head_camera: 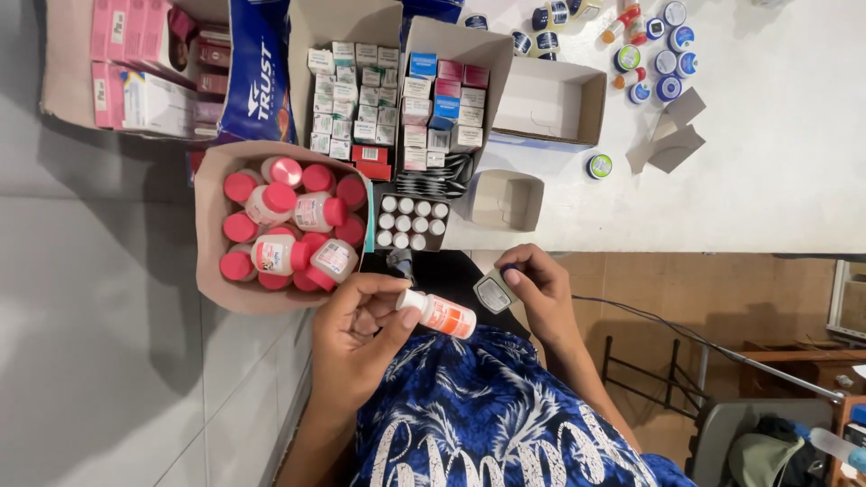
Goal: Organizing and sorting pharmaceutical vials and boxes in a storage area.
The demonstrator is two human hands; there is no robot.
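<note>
Currently left hand (pixel 361 338) pinches small white bottle (pixel 439 315), right hand (pixel 538 289) grips grey cap (pixel 493 294); pink-capped bottles (pixel 289 221) beyond left hand untouched.

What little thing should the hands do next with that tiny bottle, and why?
Probably bring the small white bottle and the small grey piece together. The left hand grips the bottle sideways, its end pointing at the piece pinched in the right hand, with just a small gap between them. Whether the piece is a box or a label is unclear.

White bottle's orange label (pixel 448 317); small grey label (pixel 492 294); pink-capped bottles' box (pixel 210 234).
</note>
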